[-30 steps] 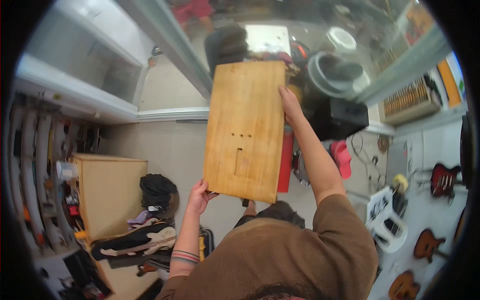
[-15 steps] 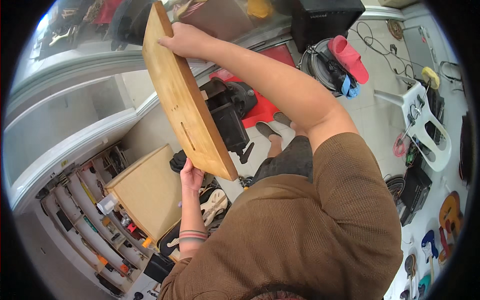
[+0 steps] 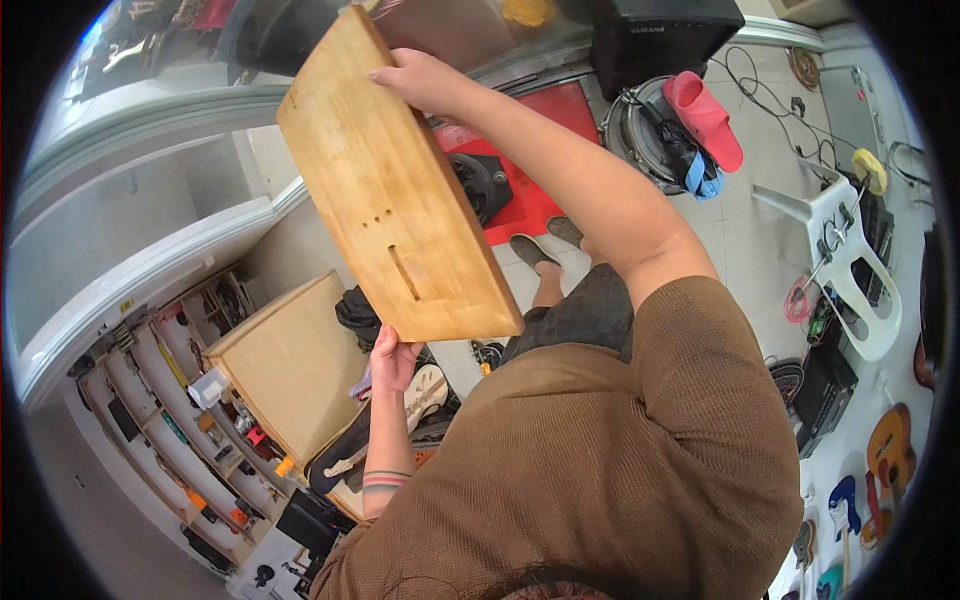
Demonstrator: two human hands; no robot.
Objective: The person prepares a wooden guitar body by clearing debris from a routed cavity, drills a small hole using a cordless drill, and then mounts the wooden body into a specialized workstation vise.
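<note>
So, nearest first: the left hand (image 3: 393, 365), the one closer to the brown knit shirt (image 3: 590, 450), is pinched onto a thick, honey-coloured rectangular wooden board (image 3: 400, 180) by its near end, at the left corner. Thumb's in sight, the other fingers tuck underneath (can't tell how far they reach). The board is up in the air between both hands, long axis slanting from low right at the near end to upper left at the far end. That puts it ahead of the left grip and just left of the right one. The right hand (image 3: 425, 82) is clamped over the right long edge, up by the far end. Compared with half a second ago, the face with the narrow slot (image 3: 404, 272) is turned more to the camera and the near end has swung right. Further out there's a flat red mat (image 3: 550, 115) on the floor, and off its right edge a round silver drum-like thing (image 3: 635, 130) with a pink rubber slipper (image 3: 703, 120) on top.
</note>
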